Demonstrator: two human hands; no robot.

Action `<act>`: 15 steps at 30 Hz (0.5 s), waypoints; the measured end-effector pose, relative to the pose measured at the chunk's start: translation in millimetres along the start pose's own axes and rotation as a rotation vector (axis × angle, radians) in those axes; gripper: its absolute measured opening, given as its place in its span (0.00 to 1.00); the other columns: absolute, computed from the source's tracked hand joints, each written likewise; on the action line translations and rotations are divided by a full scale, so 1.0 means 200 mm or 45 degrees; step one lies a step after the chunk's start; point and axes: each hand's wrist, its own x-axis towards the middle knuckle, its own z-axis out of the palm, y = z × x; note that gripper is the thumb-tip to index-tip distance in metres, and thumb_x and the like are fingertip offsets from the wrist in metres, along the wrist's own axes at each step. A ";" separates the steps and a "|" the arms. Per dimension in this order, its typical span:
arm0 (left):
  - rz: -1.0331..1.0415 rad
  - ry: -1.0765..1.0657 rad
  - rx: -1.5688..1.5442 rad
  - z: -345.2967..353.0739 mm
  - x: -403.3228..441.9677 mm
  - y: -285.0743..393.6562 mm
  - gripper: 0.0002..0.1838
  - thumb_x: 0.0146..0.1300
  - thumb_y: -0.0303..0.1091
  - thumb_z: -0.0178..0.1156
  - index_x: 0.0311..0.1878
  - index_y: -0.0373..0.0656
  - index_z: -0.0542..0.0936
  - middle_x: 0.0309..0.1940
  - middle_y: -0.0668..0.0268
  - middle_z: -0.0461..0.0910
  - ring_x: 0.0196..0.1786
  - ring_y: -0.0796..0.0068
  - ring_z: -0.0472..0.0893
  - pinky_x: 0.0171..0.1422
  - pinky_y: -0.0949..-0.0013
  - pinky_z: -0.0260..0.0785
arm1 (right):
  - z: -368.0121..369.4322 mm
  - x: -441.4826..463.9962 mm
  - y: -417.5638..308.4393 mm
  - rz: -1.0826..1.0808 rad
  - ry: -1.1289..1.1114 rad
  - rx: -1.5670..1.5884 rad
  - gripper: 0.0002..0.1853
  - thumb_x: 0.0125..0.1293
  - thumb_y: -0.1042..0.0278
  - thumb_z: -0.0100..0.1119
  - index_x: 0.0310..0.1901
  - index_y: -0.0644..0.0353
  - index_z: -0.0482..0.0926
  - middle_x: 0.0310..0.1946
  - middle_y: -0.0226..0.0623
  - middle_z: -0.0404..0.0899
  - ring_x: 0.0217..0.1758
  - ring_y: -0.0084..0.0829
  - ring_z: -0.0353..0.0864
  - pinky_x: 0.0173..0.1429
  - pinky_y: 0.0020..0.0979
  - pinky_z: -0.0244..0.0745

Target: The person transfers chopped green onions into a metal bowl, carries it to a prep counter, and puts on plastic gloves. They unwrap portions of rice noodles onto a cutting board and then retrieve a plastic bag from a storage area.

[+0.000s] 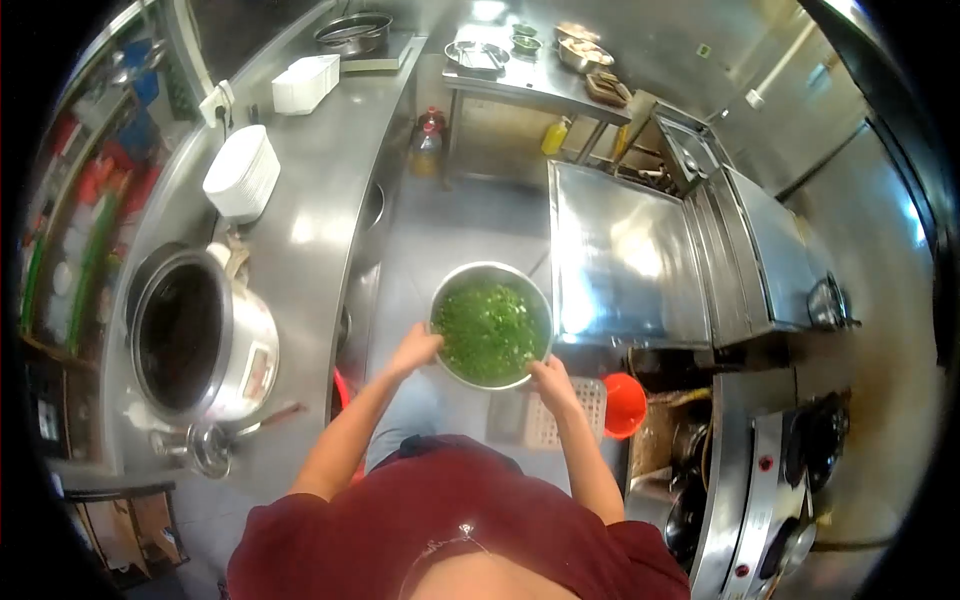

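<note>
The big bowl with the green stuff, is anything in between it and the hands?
Nothing visible is in between. The left hand and right hand both hold the bowl by its edge. The red bucket is off to the right, not between them.

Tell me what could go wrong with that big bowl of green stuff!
The metal bowl is held up over the floor by its rim, with the left hand and the right hand. If one slipped, the bowl might tip and the chopped greens could spill out.

The red bucket and the pale crate are down near the person, so a foot might bump them. The bowl could make them hard to notice.
</note>
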 end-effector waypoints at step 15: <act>0.381 -0.307 0.338 -0.56 2.33 1.84 0.21 0.61 0.47 0.53 0.50 0.41 0.74 0.32 0.64 0.80 0.22 0.81 0.72 0.27 0.76 0.67 | -0.29 1.81 -1.28 -0.482 0.786 0.148 0.10 0.49 0.77 0.46 0.34 0.69 0.73 0.24 0.37 0.75 0.18 0.28 0.74 0.19 0.29 0.73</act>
